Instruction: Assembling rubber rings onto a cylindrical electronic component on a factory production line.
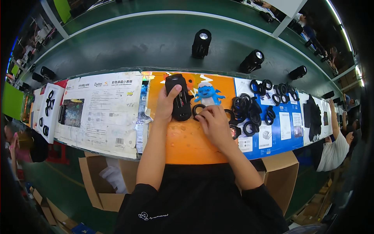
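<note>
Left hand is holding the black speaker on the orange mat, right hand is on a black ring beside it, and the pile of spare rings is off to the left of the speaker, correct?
Not quite: the head view shows the pile of spare rings to the right of the black speaker. The left hand, right hand, black ring and orange mat are as stated.

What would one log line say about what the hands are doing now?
left hand: holds black cylindrical speaker | right hand: on black rubber ring | nearby: pile of rings

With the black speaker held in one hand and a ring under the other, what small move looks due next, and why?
Probably lift the black ring to the speaker's near end. The left hand grips the speaker lying on the orange sheet, while the right hand pinches the ring just beside it.
</note>
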Available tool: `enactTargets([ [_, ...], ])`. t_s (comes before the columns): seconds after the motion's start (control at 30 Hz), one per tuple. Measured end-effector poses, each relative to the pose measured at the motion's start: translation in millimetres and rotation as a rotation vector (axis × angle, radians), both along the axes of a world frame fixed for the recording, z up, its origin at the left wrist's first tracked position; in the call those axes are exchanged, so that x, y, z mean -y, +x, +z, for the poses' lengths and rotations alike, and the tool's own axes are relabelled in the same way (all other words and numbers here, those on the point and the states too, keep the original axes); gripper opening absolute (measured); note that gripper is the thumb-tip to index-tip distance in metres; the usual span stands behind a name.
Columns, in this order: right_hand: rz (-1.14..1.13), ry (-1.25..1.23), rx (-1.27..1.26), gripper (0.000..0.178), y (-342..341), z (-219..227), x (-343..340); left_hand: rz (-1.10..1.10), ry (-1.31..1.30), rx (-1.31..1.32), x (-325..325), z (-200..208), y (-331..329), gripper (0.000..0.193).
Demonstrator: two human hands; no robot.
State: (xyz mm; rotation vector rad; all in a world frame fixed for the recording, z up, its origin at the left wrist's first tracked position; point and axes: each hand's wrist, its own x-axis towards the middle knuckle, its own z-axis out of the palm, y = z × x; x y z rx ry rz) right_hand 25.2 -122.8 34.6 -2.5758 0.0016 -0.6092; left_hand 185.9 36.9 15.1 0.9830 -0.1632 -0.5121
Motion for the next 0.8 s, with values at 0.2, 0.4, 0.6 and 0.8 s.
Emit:
enactTargets([
  [0.2, -0.003, 0.235, -0.042, 0.017, 28, 27, 41, -0.125, 0.03, 0.158, -3, -5, 0, 0.063],
  [0.4, 0.138, 0.852, -0.121, 0.033, 64, 76, 48, -0.144, 0.163, 0.358, -2, 8, -6, 0.068],
  [0.6, 0.168, 0.832, -0.334, 0.032, 88, 84, 47, -0.206, 0.187, 0.374, -4, 6, -5, 0.07],
  [0.8, 0.255, 0.763, -0.342, 0.029, 85, 96, 39, -0.188, 0.206, 0.387, -4, 12, -8, 0.076],
])
